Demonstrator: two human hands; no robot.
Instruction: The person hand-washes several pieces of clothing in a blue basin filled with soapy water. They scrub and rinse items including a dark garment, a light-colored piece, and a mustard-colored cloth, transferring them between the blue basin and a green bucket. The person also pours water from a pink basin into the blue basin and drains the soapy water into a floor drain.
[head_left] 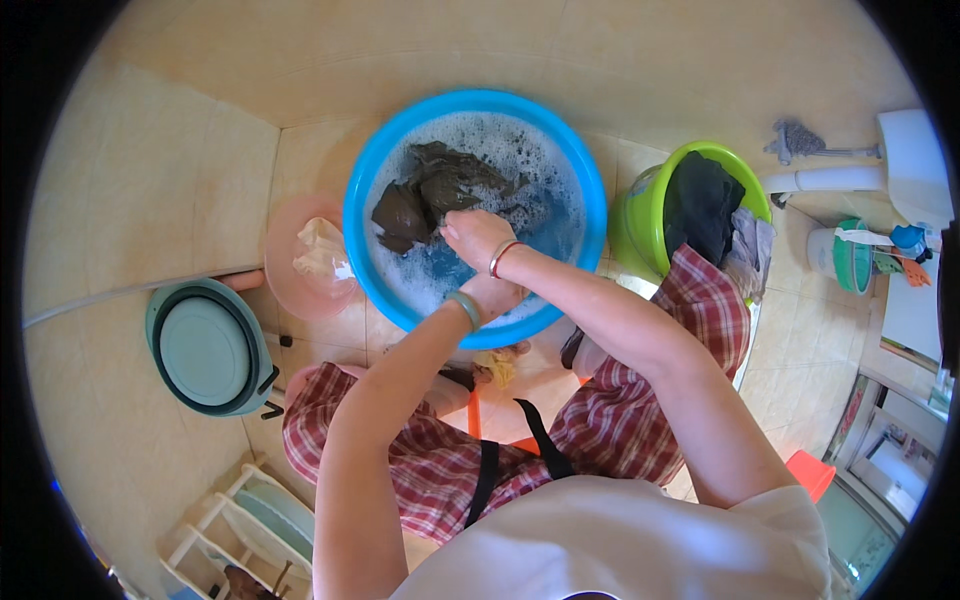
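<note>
A large blue basin (357, 215) of sudsy water stands in front of me. A soaked dark grey-brown garment (445, 188) lies bunched in its left and far part. My right hand (474, 236), a bangle at its wrist, is closed at the garment's near edge and grips a bit of it. Below that wrist, over the near side of the basin, is my left hand (492, 297), with a pale green bangle. My right forearm crosses over it and its fingers are hidden.
A pink translucent basin (285, 270) with pale cloth stands left. To the right is a green bucket (637, 225) of dark and grey clothes. A collapsible basin (205, 350) leans at left near a white rack (215, 515). White pipework (825, 180) runs along the right wall.
</note>
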